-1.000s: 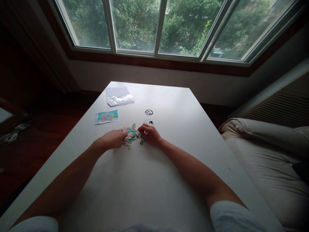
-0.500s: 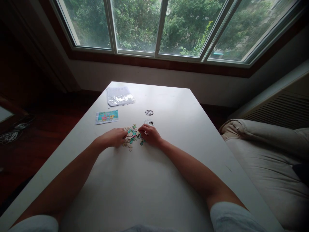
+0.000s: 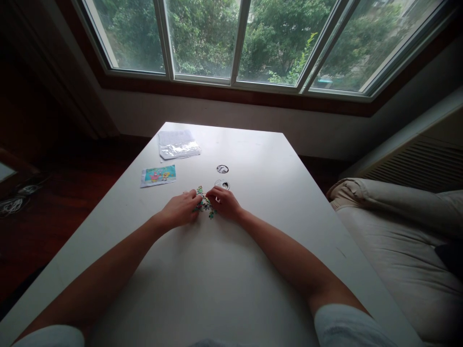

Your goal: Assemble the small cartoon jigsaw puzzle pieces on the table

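Note:
Small jigsaw puzzle pieces (image 3: 205, 204) lie in a loose heap on the white table (image 3: 217, 270), between my two hands. Spread over the heap's left part is my left hand (image 3: 183, 208), fingers apart and palm down, hiding many pieces. At the right side of the heap, my right hand (image 3: 224, 202) has its thumb and fingers curled together in a pinch. What it holds, if anything, is too small to make out. A picture card (image 3: 158, 176) with colourful cartoon figures lies flat to the upper left of my left hand.
A clear plastic bag with paper (image 3: 179, 144) lies near the table's far left corner. Two round cable holes, one farther back (image 3: 222, 169) and one just beyond my right hand (image 3: 223, 184), are in the tabletop. A beige sofa (image 3: 390, 241) stands to the right.
My left hand has moved right and opened over the heap, covering pale pieces that showed before. My right hand stays almost in place, still pinched.

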{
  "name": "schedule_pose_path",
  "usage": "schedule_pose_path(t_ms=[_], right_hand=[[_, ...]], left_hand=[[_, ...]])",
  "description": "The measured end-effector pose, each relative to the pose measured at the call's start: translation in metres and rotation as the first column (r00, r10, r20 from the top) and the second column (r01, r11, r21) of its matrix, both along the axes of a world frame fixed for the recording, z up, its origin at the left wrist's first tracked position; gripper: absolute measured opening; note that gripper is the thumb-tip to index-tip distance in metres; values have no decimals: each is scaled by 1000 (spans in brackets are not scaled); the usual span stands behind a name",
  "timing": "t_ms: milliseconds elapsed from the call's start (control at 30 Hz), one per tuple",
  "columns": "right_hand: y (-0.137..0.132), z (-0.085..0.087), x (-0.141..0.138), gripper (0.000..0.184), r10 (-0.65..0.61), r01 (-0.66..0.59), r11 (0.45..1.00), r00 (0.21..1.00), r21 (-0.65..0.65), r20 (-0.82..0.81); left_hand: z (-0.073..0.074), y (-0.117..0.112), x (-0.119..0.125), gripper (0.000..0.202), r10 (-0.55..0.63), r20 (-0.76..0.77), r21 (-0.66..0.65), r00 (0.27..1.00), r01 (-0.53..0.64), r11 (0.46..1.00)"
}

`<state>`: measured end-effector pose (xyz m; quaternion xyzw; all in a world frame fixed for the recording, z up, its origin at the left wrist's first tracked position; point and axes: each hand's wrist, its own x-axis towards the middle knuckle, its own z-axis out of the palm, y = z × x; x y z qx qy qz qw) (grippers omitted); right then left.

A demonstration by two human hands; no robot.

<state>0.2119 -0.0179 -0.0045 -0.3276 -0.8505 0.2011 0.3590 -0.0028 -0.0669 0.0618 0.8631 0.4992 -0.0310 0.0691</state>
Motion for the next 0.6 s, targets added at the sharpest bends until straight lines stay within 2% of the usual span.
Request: schedule_pose_path(t_ms=[233,367,600], right_hand=[[0,0,1,15,2,-2,1000,1000,0,12],[0,-2,0,15,0,0,1000,1000,5,3],[0,1,1,16,-16,16,1000,1000,5,-25]], left_hand=[[-6,7,-1,17,-12,27,24,1000,12,1000],[-6,12,-6,15,-25,99,-1,995,25,1000],[-13,24,-22,19,-18,258,47,966,6,999]])
